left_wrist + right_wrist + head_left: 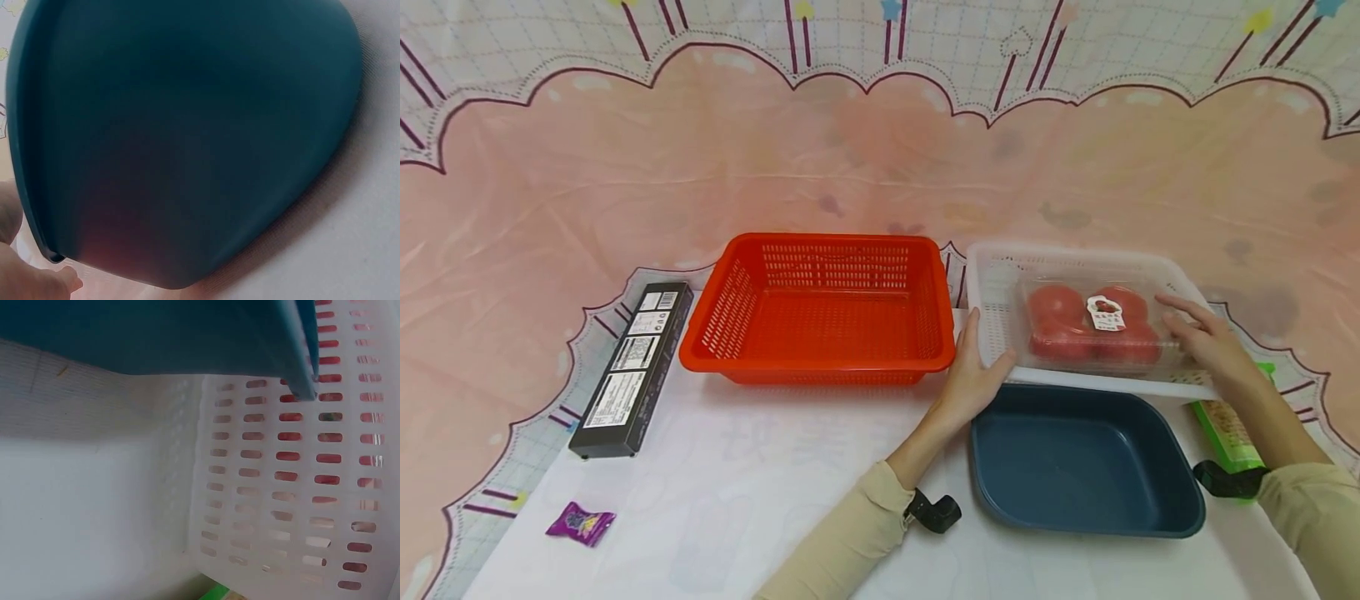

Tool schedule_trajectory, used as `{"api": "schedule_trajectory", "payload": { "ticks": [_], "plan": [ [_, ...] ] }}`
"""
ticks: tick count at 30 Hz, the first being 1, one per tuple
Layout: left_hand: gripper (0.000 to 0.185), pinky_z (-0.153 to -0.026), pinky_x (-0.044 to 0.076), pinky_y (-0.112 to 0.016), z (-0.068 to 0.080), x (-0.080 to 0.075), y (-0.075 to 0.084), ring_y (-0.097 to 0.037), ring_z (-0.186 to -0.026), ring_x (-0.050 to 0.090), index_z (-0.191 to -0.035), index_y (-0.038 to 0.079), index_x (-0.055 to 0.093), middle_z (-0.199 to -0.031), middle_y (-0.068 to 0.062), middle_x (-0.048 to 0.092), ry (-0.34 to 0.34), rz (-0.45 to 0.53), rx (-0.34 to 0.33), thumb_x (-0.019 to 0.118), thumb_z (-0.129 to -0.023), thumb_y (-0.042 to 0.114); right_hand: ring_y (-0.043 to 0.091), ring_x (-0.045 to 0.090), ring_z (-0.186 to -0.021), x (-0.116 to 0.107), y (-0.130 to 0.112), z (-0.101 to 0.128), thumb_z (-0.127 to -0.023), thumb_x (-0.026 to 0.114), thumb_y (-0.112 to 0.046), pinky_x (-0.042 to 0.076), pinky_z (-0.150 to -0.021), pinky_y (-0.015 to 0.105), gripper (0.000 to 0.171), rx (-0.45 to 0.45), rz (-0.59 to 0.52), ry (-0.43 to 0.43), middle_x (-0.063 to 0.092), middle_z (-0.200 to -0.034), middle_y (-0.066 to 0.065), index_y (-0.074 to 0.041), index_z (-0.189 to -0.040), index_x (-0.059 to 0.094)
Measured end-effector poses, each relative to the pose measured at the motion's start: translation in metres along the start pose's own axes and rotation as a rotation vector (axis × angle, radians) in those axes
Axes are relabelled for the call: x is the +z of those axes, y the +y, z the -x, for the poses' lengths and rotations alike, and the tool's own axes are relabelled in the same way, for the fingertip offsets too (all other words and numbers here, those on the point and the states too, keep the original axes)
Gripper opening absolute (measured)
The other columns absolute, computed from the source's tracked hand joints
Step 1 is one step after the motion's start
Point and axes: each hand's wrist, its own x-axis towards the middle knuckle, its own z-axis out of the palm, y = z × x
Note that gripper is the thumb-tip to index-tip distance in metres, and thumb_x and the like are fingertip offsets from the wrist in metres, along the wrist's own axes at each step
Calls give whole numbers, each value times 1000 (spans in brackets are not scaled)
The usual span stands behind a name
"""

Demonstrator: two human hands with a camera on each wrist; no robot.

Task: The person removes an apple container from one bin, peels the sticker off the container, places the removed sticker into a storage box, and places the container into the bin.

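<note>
Resting along the far edge of a dark blue, smooth plastic basin (1078,458), a white perforated plastic basket (1000,287) is held from both ends near the right edge of the white-covered table (760,475). The left hand (973,375) is pressed against the basket's near left corner, thumb raised along the slotted side wall and fingers tucked beneath the rim (how far they curl cannot be told). The right hand (1210,342) is laid over the basket's right end, its fingers stretched almost straight across a clear, glossy plastic clamshell pack of red tomatoes (1093,325), which lies inside the basket and bears a small white label.

The basin is rounded at its corners, with a matte interior; in the left wrist view its curved underside (187,125) fills the picture. In the right wrist view the basket's wall (294,481) is seen as rows of small oblong slots, red showing through some of them.

A red rectangular plastic basket (820,312) with slotted walls stands just left of the white one, at the middle of the table's far edge. A long black cardboard box (632,367) with white printed labels lies near the left edge, and a small purple crinkled sweet wrapper (580,522) lies at the near left corner. A green packet (1225,429) is partly hidden behind the right forearm.
</note>
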Motion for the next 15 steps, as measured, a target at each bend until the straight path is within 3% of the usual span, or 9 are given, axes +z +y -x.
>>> {"api": "schedule_trajectory", "payload": {
  "ticks": [2,7,10,12,15],
  "plan": [
    [81,-119,29,-49,0,0,0,-23,-144,30,-157,21,12,-162,1,20,3,-1,1,60,-93,32,9,37,-64,-2,0,0,-102,44,-40,35,-52,28,50,7,-44,10,38,-75,-12,-39,-150,32],
    [81,-119,30,-49,-1,0,0,-23,-143,31,-157,21,12,-162,2,20,13,2,4,60,-92,31,4,37,-73,-2,1,-1,-101,42,-44,34,-53,25,48,36,-96,33,41,-90,-18,-42,-149,32],
    [81,-119,29,-49,-1,-1,0,-22,-144,30,-157,22,12,-162,2,20,17,3,5,60,-92,31,6,41,-90,-1,1,-3,-101,40,-47,37,-57,20,50,59,-100,42,41,-108,-19,-42,-149,31],
    [81,-119,29,-49,0,-2,0,-22,-145,29,-157,23,12,-162,3,20,14,5,0,60,-92,32,18,43,-114,-1,1,-3,-101,38,-48,38,-62,15,52,64,-102,34,42,-132,-13,-41,-151,27],
    [80,-119,29,-49,1,-1,0,-21,-145,28,-157,24,12,-162,4,19,3,10,-6,60,-93,34,37,21,-139,-1,2,-3,-101,36,-49,40,-67,10,53,74,-116,26,14,-160,-8,-40,-152,23]
  ]
}}
